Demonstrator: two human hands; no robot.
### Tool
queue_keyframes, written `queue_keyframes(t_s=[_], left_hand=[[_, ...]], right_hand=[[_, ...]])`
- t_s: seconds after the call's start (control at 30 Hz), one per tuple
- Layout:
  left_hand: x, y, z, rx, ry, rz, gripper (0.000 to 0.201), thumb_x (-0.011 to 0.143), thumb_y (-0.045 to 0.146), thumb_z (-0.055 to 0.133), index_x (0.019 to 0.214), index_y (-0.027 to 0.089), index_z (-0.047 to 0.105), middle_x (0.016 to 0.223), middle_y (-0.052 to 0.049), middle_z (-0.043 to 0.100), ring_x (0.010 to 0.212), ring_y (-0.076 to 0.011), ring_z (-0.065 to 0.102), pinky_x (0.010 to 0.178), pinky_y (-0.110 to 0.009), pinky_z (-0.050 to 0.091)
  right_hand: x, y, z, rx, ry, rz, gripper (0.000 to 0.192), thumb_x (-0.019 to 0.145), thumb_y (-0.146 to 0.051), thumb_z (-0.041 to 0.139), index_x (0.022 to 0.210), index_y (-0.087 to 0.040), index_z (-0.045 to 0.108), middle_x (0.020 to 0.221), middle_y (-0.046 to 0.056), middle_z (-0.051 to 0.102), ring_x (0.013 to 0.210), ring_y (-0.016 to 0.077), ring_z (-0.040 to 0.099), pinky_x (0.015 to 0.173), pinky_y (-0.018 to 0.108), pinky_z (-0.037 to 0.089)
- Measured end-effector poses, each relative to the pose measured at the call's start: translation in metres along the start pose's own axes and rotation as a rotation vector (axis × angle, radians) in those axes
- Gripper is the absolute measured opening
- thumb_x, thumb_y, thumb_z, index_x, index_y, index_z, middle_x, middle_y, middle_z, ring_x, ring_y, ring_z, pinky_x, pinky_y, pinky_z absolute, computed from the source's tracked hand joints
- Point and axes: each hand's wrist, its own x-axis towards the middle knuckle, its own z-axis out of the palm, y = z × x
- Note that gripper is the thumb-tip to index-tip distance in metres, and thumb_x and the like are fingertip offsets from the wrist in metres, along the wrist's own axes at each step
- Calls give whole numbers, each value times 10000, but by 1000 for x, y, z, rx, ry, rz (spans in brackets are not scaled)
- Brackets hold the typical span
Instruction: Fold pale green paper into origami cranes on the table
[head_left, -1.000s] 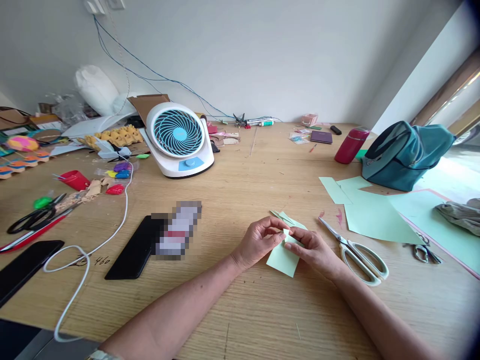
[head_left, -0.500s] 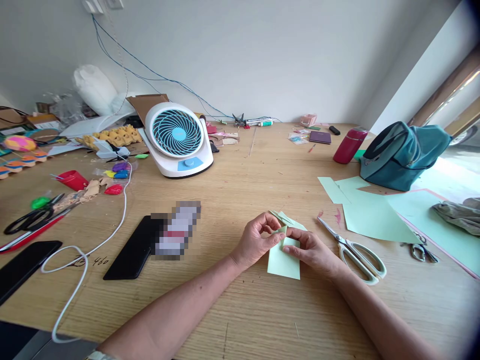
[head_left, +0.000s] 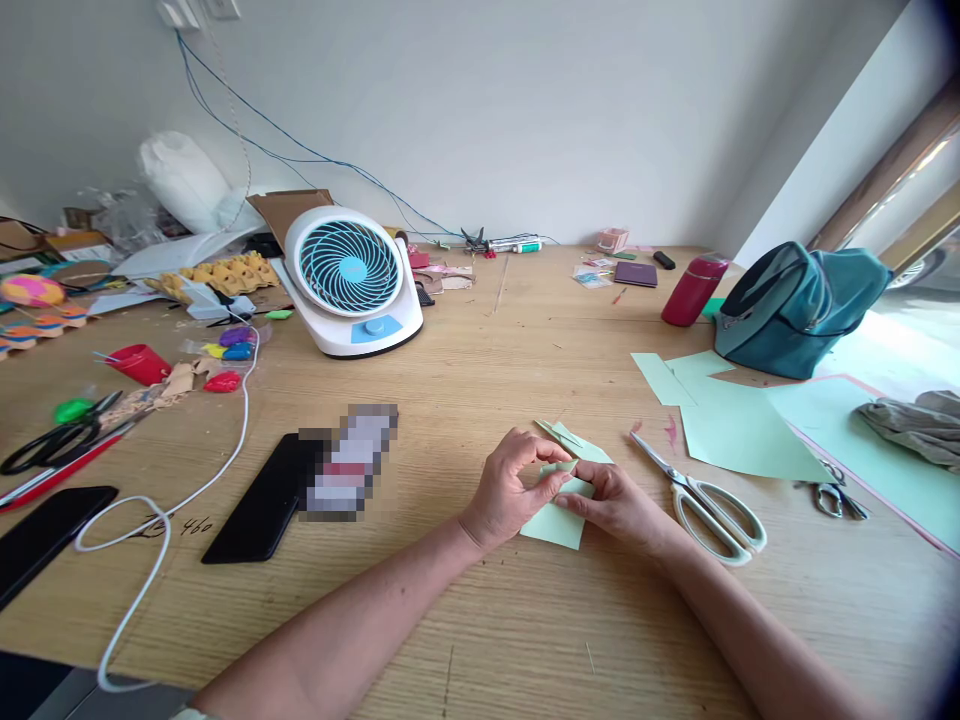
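Between my hands is a piece of pale green paper (head_left: 559, 527), its upper end bent up and pinched. My left hand (head_left: 511, 488) is closed on that raised end, thumb and fingers pressed to it. My right hand (head_left: 619, 505) grips the same paper from the right side, thumb on top. Just behind my fingers lie some narrow pale green paper strips (head_left: 564, 436) on the table. Scissors with white handles (head_left: 720, 518) rest to the right of my right hand, their blades pointing away to the left.
Larger green paper sheets (head_left: 750, 430) and keys (head_left: 831, 500) lie on the right, before a teal bag (head_left: 802, 310) and a red bottle (head_left: 695, 290). A fan (head_left: 351, 280) stands at the back. Left are a black phone (head_left: 262, 500), a white cable (head_left: 246, 400) and black scissors (head_left: 56, 440).
The paper's lower end has swung a little to the left between my hands, and its upper end is bent differently. Both hands still hold it. The whole view has shifted slightly.
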Motion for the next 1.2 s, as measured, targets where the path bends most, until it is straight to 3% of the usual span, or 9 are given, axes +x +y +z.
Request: queue_keyframes(t_s=[0.33, 0.53, 0.7, 0.83, 0.93, 1.1, 1.2], left_hand=[[0, -1, 0, 45, -8, 67, 105, 842, 156, 683, 887, 208, 604, 856, -9, 676, 849, -168, 584, 801, -296, 478], [2, 0, -1, 41, -15, 68, 143, 820, 170, 697, 813, 204, 558, 788, -2, 623, 815, -171, 570, 789, -305, 466], [4, -2, -4, 36, -59, 70, 181, 805, 235, 717, 781, 207, 540, 771, -12, 607, 803, -186, 567, 790, -332, 469], [5, -6, -4, 65, -56, 106, 117, 822, 216, 697, 817, 208, 580, 815, -22, 637, 837, -189, 582, 819, -342, 477], [4, -11, -4, 99, -53, 131, 58, 849, 202, 672, 878, 207, 622, 902, -41, 665, 904, -195, 597, 849, -349, 479], [4, -16, -4, 141, -76, 112, 22, 896, 213, 624, 875, 206, 624, 907, -44, 665, 904, -195, 593, 855, -354, 470], [5, -14, -5, 90, -88, 87, 63, 930, 220, 573, 875, 205, 599, 936, -57, 668, 933, -202, 599, 882, -366, 473]], right_hand=[[0, -1, 1, -27, 61, 17, 262, 894, -458, 623, 840, -207, 674, 784, 23, 637, 727, 197, 552, 670, 303, 440], [-1, -8, -1, -110, 82, -7, 267, 900, -447, 620, 993, -218, 720, 886, 32, 712, 818, 223, 614, 740, 312, 466], [-4, -9, -4, -251, 129, 53, 317, 894, -472, 601, 1030, -220, 737, 796, 18, 690, 623, 169, 547, 530, 266, 407], [-5, -6, -7, -301, 153, 66, 289, 876, -462, 618, 985, -223, 739, 746, 9, 662, 573, 153, 501, 486, 260, 373], [-5, -4, -8, -314, 164, 47, 247, 868, -433, 637, 962, -226, 734, 705, 0, 646, 602, 168, 522, 528, 271, 406], [-4, -4, -10, -315, 153, 32, 296, 875, -431, 642, 1081, -236, 726, 929, 28, 723, 834, 235, 621, 704, 313, 485], [-3, -4, -12, -234, 155, 57, 335, 865, -458, 657, 1098, -226, 722, 969, 43, 725, 876, 246, 630, 739, 325, 498]])
